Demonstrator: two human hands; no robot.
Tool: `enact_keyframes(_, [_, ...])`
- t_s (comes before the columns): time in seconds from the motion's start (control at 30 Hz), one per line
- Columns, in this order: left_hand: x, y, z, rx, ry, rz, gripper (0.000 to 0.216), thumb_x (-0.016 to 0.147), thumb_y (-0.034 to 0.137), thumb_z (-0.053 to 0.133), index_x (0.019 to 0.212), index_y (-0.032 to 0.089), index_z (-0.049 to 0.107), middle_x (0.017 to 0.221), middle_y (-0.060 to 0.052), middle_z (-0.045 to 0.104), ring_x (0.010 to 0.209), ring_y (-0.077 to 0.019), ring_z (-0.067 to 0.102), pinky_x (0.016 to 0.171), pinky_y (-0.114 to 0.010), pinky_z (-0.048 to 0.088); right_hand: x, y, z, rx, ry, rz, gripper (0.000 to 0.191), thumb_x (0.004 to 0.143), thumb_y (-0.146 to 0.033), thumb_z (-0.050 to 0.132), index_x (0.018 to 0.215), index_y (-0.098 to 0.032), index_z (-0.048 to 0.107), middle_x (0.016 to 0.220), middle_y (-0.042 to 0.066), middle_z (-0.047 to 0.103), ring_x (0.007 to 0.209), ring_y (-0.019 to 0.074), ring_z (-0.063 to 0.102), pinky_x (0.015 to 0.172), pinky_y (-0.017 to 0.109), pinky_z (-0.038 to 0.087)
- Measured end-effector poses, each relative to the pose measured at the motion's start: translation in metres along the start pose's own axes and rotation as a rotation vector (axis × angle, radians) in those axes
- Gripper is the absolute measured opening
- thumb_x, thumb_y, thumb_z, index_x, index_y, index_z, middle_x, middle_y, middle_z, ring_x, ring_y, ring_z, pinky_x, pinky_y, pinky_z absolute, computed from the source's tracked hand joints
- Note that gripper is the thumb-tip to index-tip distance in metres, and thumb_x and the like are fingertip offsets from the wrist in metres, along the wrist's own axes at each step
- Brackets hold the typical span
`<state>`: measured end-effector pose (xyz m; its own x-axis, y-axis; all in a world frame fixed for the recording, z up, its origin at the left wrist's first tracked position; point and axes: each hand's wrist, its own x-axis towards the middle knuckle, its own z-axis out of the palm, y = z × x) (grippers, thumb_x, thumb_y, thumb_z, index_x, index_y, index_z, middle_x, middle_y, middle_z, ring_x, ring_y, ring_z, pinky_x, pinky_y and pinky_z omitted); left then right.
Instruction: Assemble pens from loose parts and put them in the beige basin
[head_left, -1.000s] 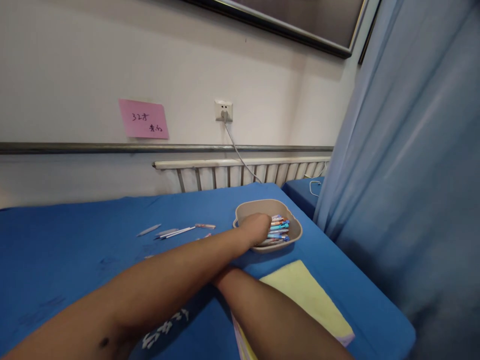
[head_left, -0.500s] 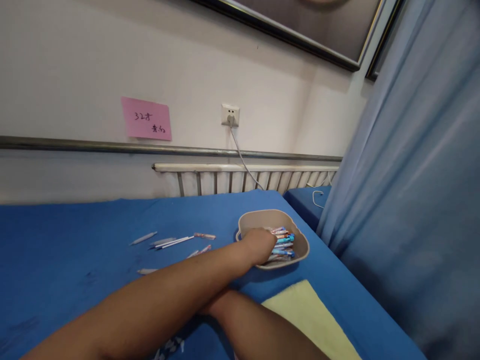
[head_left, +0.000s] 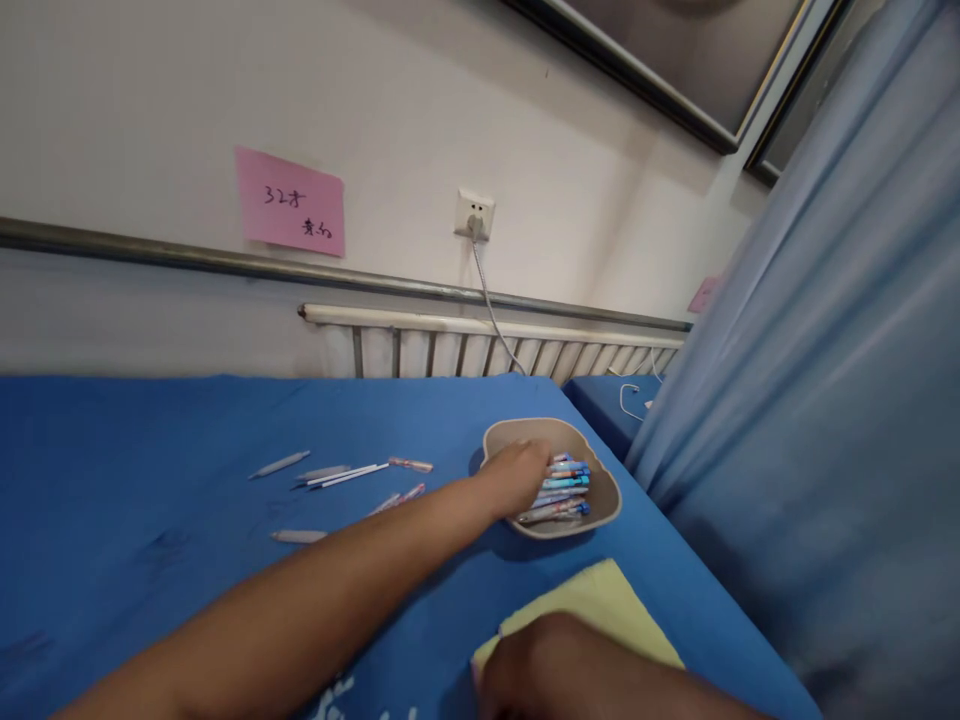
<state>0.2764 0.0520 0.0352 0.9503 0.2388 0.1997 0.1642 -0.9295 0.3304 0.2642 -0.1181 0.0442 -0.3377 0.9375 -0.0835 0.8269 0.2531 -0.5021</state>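
Note:
My left hand [head_left: 517, 474] reaches into a beige plastic basin [head_left: 607, 505], its fingers curled down beside several pens [head_left: 562, 485] with blue and clear barrels. The fingertips are hidden, so what they grip cannot be made out. My right hand [head_left: 536, 660], blurred and bent into a closed shape, is low over a yellow cloth [head_left: 615, 605]. A small pinkish bit shows by its left edge; what it holds is hidden. On the blue sheet left of the basin lie grey pen barrels [head_left: 298, 536], white refills [head_left: 352, 476] and a clear-pink pen part [head_left: 411, 464].
A blue-covered bed [head_left: 187, 480] stands against a wall with a metal rail [head_left: 420, 284] and a white bed rail [head_left: 390, 318]. A cord runs down from a socket [head_left: 474, 215]. A blue curtain [head_left: 810, 400] hangs at the right. Small white pieces [head_left: 330, 695] lie at the bottom.
My right hand has come out from under the left forearm and moved right, over the yellow cloth. My left hand stays in the basin, shifted slightly. The camera view has tilted.

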Motion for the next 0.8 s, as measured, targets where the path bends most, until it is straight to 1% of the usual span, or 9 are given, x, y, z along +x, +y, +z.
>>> enact_keyframes(0.07, [0.000, -0.003, -0.006, -0.099, 0.075, -0.037, 0.021, 0.087, 0.024, 0.039, 0.101, 0.017, 0.053, 0.098, -0.007, 0.065, 0.090, -0.0190, 0.061, 0.076, -0.029, 0.047, -0.028, 0.025, -0.031, -0.042, 0.136, 0.185, 0.028, 0.084, -0.020, 0.039, 0.090, -0.024, 0.066, 0.077, 0.001, 0.068, 0.064, 0.0149, 0.060, 0.051, 0.023, 0.039])
enact_keyframes(0.1, [-0.002, -0.004, -0.009, -0.182, 0.124, -0.060, 0.021, 0.087, 0.023, 0.038, 0.101, 0.017, 0.052, 0.099, -0.006, 0.065, 0.091, -0.0175, 0.060, 0.078, -0.028, 0.046, -0.036, 0.040, -0.046, -0.077, 0.247, 0.344, 0.023, 0.082, -0.020, 0.043, 0.081, -0.022, 0.066, 0.072, 0.001, 0.067, 0.063, 0.0144, 0.059, 0.052, 0.022, 0.038])
enact_keyframes(0.17, [-0.008, -0.007, -0.015, -0.460, 0.230, -0.118, 0.018, 0.085, 0.022, 0.039, 0.098, 0.016, 0.052, 0.098, -0.006, 0.063, 0.089, -0.0157, 0.059, 0.079, -0.027, 0.047, -0.039, 0.072, -0.070, -0.229, 0.338, 0.549, 0.018, 0.079, -0.018, 0.048, 0.076, -0.019, 0.066, 0.071, 0.003, 0.067, 0.066, 0.0150, 0.059, 0.057, 0.023, 0.037])
enact_keyframes(0.27, [-0.032, -0.010, -0.027, -0.870, 0.285, -0.194, 0.020, 0.084, 0.025, 0.041, 0.098, 0.015, 0.051, 0.094, -0.004, 0.061, 0.078, -0.0128, 0.060, 0.072, -0.026, 0.049, -0.024, 0.116, -0.083, -0.392, 0.173, 0.687, 0.012, 0.073, -0.019, 0.056, 0.075, -0.020, 0.068, 0.071, 0.004, 0.068, 0.066, 0.0174, 0.060, 0.055, 0.024, 0.036])
enact_keyframes(0.37, [-0.073, -0.012, -0.042, -1.034, 0.306, -0.316, 0.021, 0.080, 0.031, 0.048, 0.094, 0.016, 0.052, 0.083, -0.001, 0.060, 0.073, -0.0128, 0.059, 0.070, -0.027, 0.049, -0.005, 0.142, -0.075, -0.486, 0.022, 0.728, 0.006, 0.066, -0.023, 0.066, 0.069, -0.018, 0.069, 0.074, 0.009, 0.069, 0.070, 0.0222, 0.063, 0.058, 0.026, 0.039])
enact_keyframes(0.47, [-0.121, -0.014, -0.054, -1.063, 0.357, -0.461, 0.026, 0.075, 0.037, 0.056, 0.092, 0.018, 0.054, 0.077, 0.001, 0.059, 0.072, -0.0146, 0.061, 0.071, -0.029, 0.050, 0.010, 0.149, -0.065, -0.495, 0.011, 0.726, 0.015, 0.061, -0.029, 0.072, 0.065, -0.015, 0.068, 0.074, 0.015, 0.068, 0.073, 0.0262, 0.064, 0.062, 0.030, 0.043])
enact_keyframes(0.6, [-0.175, -0.018, -0.057, -1.105, 0.436, -0.608, 0.028, 0.072, 0.041, 0.060, 0.090, 0.019, 0.056, 0.075, 0.001, 0.060, 0.070, -0.0147, 0.059, 0.071, -0.030, 0.050, 0.017, 0.140, -0.061, -0.463, 0.041, 0.721, 0.019, 0.060, -0.032, 0.074, 0.065, -0.015, 0.067, 0.073, 0.014, 0.067, 0.076, 0.0245, 0.064, 0.065, 0.029, 0.046])
enact_keyframes(0.7, [-0.202, -0.021, -0.051, -1.086, 0.407, -0.682, 0.033, 0.069, 0.045, 0.061, 0.089, 0.020, 0.056, 0.073, 0.001, 0.060, 0.069, -0.0152, 0.058, 0.066, -0.028, 0.048, 0.016, 0.128, -0.064, -0.430, 0.084, 0.712, 0.014, 0.064, -0.030, 0.070, 0.069, -0.017, 0.067, 0.069, 0.010, 0.066, 0.073, 0.0214, 0.064, 0.066, 0.028, 0.046])
enact_keyframes(0.8, [-0.220, -0.022, -0.042, -1.082, 0.388, -0.676, 0.035, 0.067, 0.048, 0.061, 0.088, 0.019, 0.056, 0.072, 0.001, 0.058, 0.068, -0.0148, 0.057, 0.065, -0.027, 0.048, 0.013, 0.113, -0.072, -0.412, 0.150, 0.701, 0.006, 0.068, -0.023, 0.066, 0.072, -0.018, 0.066, 0.067, 0.006, 0.065, 0.068, 0.0184, 0.062, 0.065, 0.027, 0.045])
